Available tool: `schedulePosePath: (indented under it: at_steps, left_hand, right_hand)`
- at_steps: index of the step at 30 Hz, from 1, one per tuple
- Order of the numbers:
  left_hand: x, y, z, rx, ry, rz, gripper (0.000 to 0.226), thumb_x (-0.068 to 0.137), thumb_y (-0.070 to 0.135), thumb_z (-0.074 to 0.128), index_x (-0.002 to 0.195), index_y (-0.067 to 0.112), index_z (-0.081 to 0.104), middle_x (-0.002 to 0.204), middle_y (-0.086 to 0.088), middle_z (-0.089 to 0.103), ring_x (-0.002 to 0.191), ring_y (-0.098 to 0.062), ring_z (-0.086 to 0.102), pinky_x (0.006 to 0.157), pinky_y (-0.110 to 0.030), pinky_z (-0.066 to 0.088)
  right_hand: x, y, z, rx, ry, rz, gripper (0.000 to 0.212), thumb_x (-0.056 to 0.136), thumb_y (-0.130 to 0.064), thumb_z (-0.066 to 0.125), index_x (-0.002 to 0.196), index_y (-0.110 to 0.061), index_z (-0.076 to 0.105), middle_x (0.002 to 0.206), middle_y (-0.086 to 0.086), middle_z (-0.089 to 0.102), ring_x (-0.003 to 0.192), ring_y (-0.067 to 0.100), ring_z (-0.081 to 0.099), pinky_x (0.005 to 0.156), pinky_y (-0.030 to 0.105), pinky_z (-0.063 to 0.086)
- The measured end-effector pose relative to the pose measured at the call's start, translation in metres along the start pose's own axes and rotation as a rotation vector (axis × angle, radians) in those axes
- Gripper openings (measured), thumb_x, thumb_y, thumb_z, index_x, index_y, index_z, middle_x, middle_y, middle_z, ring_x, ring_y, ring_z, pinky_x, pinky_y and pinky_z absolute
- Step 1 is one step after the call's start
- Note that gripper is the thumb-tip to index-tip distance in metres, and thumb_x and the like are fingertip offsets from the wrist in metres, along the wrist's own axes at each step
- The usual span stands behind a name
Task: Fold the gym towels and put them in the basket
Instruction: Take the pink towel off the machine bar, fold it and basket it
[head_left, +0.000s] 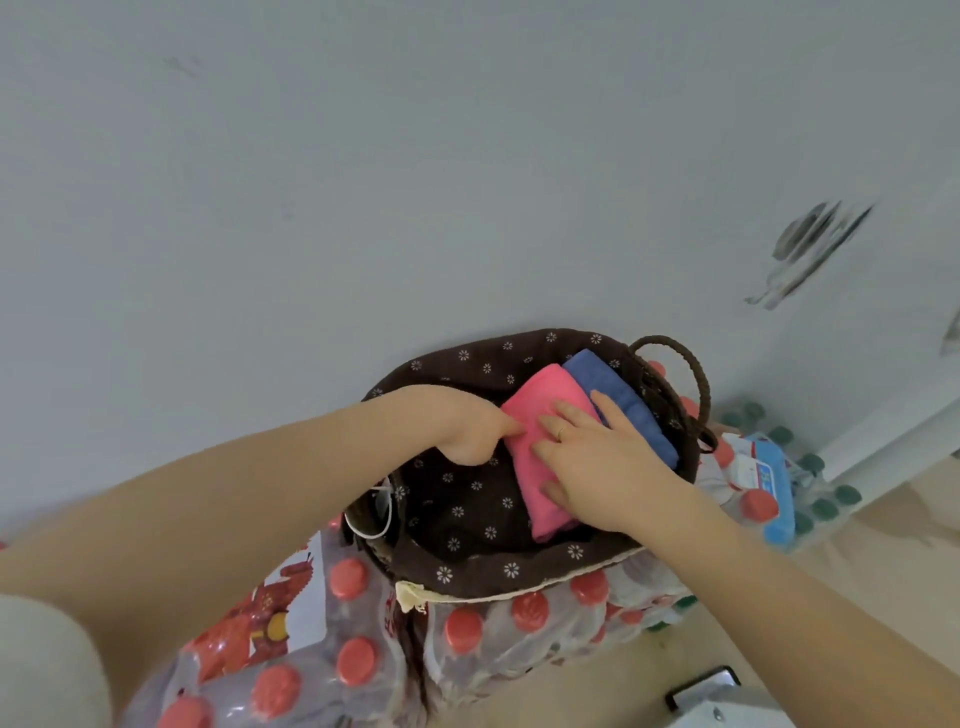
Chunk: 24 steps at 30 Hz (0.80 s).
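Note:
A dark woven basket (467, 571) with a brown flower-print lining stands on packs of bottles. Inside it, a folded pink towel (540, 400) lies upright next to a folded blue towel (623, 405) at the right wall. My left hand (467, 426) reaches into the basket and touches the pink towel's left edge with its fingers curled. My right hand (597, 457) lies flat on the pink towel with fingers spread, one fingertip over the blue towel. The left half of the basket holds no towel.
Shrink-wrapped packs of bottles with red caps (358, 660) carry the basket. Green-capped bottles (826, 499) and a blue pack of wipes (769, 483) sit at the right. A grey wall (363, 182) is right behind. A dark phone-like object (701, 686) lies on the floor below.

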<state>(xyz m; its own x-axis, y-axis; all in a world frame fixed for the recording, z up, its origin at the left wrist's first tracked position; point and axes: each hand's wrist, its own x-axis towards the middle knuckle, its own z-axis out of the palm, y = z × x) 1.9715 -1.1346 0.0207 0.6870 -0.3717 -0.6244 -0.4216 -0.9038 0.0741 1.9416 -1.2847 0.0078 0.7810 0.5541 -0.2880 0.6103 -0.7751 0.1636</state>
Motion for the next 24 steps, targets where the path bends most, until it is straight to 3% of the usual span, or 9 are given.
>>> schedulePosePath:
  at_steps: [3, 6, 8, 11, 14, 18, 22, 24]
  left_hand:
    - [-0.028, -0.005, -0.011, 0.000, 0.250, -0.046, 0.045, 0.088, 0.004, 0.035, 0.131, 0.014, 0.044, 0.129, -0.008, 0.053, 0.115, -0.026, 0.051, 0.091, -0.033, 0.044]
    - [-0.075, -0.016, -0.003, -0.046, 0.576, -0.126, 0.039, 0.090, 0.012, 0.037, 0.127, 0.020, 0.047, 0.127, -0.002, 0.055, 0.115, -0.022, 0.051, 0.091, -0.034, 0.044]
    - [-0.114, -0.031, 0.020, -0.131, 0.785, -0.162, 0.038, 0.091, 0.013, 0.037, 0.127, 0.019, 0.049, 0.125, 0.000, 0.056, 0.114, -0.021, 0.052, 0.089, -0.032, 0.042]
    - [-0.172, -0.051, 0.072, -0.204, 1.071, -0.207, 0.040, 0.086, 0.022, 0.032, 0.109, 0.011, 0.062, 0.104, -0.005, 0.066, 0.095, -0.027, 0.061, 0.074, -0.031, 0.045]
    - [-0.220, -0.063, 0.144, -0.351, 1.056, -0.445, 0.042, 0.082, 0.030, 0.031, 0.103, 0.014, 0.063, 0.095, -0.003, 0.066, 0.085, -0.026, 0.062, 0.069, -0.032, 0.049]
    - [-0.293, -0.058, 0.256, -0.469, 0.835, -0.737, 0.029, 0.093, 0.027, 0.037, 0.110, 0.018, 0.058, 0.105, 0.000, 0.064, 0.094, -0.021, 0.059, 0.077, -0.035, 0.050]
    - [-0.391, -0.034, 0.372, -0.624, 0.730, -1.013, 0.030, 0.095, 0.024, 0.039, 0.120, 0.018, 0.053, 0.113, -0.004, 0.063, 0.100, -0.025, 0.058, 0.082, -0.032, 0.045]
    - [-0.444, -0.010, 0.428, -0.661, 0.740, -1.164, 0.029, 0.094, 0.021, 0.039, 0.118, 0.015, 0.054, 0.112, -0.006, 0.064, 0.102, -0.027, 0.057, 0.083, -0.032, 0.043]
  right_hand:
    - [0.002, -0.007, -0.017, 0.146, 0.239, -0.023, 0.040, 0.095, -0.034, 0.035, 0.132, -0.021, 0.043, 0.133, -0.001, 0.050, 0.127, 0.020, 0.040, 0.113, 0.041, 0.014]
    - [0.004, -0.032, -0.035, 0.354, 0.497, -0.059, 0.044, 0.088, -0.036, 0.034, 0.121, -0.016, 0.056, 0.113, 0.002, 0.065, 0.104, 0.025, 0.059, 0.097, 0.041, 0.039]
    - [0.002, -0.059, -0.048, 0.541, 0.653, -0.105, 0.035, 0.086, -0.030, 0.041, 0.106, -0.013, 0.064, 0.100, 0.003, 0.069, 0.090, 0.025, 0.065, 0.083, 0.041, 0.050]
    - [-0.002, -0.118, -0.069, 0.645, 0.695, -0.295, 0.028, 0.087, -0.024, 0.042, 0.096, -0.011, 0.065, 0.098, 0.004, 0.065, 0.080, 0.024, 0.063, 0.072, 0.031, 0.049]
    - [-0.006, -0.190, -0.080, 0.545, 0.630, -0.509, 0.032, 0.089, -0.029, 0.038, 0.098, -0.012, 0.064, 0.101, 0.004, 0.063, 0.079, 0.023, 0.062, 0.066, 0.026, 0.045]
    - [-0.017, -0.295, -0.066, 0.445, 0.362, -0.690, 0.028, 0.095, -0.026, 0.042, 0.118, -0.019, 0.056, 0.115, 0.001, 0.060, 0.102, 0.023, 0.058, 0.080, 0.035, 0.047]
    - [-0.052, -0.414, -0.037, 0.328, 0.077, -0.840, 0.030, 0.095, -0.023, 0.040, 0.123, -0.020, 0.050, 0.097, 0.006, 0.063, 0.082, 0.025, 0.057, 0.067, 0.036, 0.048]
    - [-0.085, -0.479, -0.024, 0.298, -0.020, -0.952, 0.029, 0.095, -0.023, 0.041, 0.121, -0.017, 0.051, 0.100, 0.009, 0.064, 0.082, 0.024, 0.056, 0.074, 0.038, 0.050]
